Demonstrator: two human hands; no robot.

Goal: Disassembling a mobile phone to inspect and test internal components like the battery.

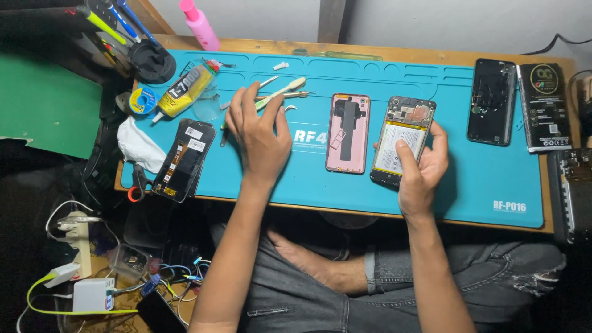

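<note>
An opened phone (402, 140) with its battery and board exposed lies on the blue work mat (481, 179). My right hand (422, 163) grips its lower end, thumb pressing on the battery. My left hand (258, 129) hovers over the mat with fingers spread, reaching at a cream-handled tool (285, 90) and metal tweezers (265, 83); whether it touches them I cannot tell. A pink phone frame (348, 132) lies between my two hands.
A detached screen (184, 159), a white cloth (139, 147) and a glue tube (184, 92) sit at the mat's left. A black back cover (491, 102) and a spare battery (544, 106) lie at the right. A pink bottle (200, 26) stands behind.
</note>
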